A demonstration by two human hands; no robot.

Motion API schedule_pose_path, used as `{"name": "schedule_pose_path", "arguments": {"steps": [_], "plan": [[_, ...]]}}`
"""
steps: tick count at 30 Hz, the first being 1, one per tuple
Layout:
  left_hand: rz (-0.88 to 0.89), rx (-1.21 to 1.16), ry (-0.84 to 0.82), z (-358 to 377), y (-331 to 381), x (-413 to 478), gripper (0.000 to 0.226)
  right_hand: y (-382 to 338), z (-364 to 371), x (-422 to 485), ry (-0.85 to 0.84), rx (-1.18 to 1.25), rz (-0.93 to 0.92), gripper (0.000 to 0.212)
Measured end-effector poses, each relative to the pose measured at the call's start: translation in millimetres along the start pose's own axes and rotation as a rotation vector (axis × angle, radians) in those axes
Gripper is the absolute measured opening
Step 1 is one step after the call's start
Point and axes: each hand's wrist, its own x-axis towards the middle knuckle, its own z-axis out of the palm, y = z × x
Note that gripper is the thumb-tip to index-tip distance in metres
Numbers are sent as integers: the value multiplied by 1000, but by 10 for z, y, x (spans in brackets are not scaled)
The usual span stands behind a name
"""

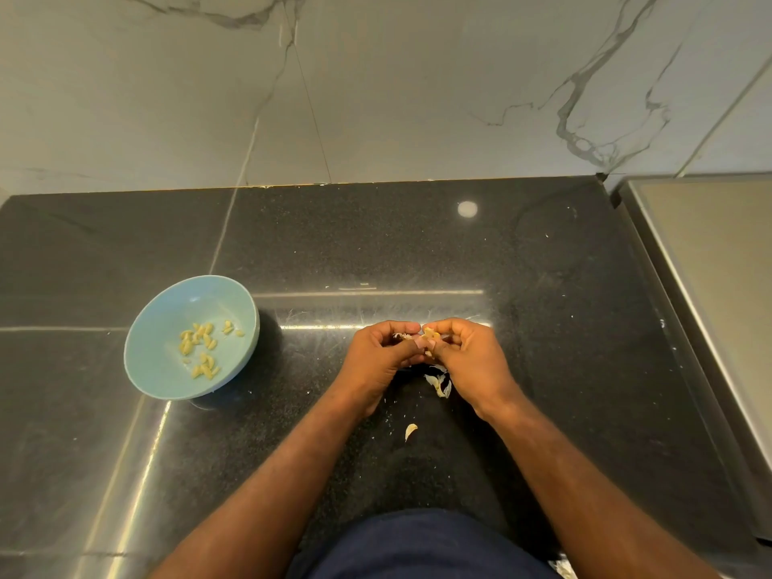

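My left hand (378, 361) and my right hand (468, 357) meet over the middle of the black counter (543, 307). Both pinch a small yellowish garlic clove (430, 336) between their fingertips, and most of the clove is hidden by the fingers. A light blue bowl (167, 378) stands to the left of my hands and holds several peeled cloves (200, 348). Under my right hand lie pale garlic skins (438, 384). One more loose piece of skin (411, 431) lies nearer to me.
A marble-patterned wall (376, 85) rises behind the counter. A steel surface (710, 286) borders the counter on the right. Small white flecks are scattered over the black stone around my hands.
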Motion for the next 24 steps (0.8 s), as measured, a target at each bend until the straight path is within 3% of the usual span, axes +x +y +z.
{"name": "schedule_pose_path", "arguments": {"steps": [8, 15, 24], "plan": [[-45, 1, 6, 45, -5, 7, 7, -29, 9, -46, 39, 2, -17, 10], [111, 381, 118, 75, -67, 29, 12, -55, 25, -41, 0, 109, 90, 17], [77, 280, 123, 75, -79, 1, 16, -5, 31, -27, -28, 200, 97, 12]]}}
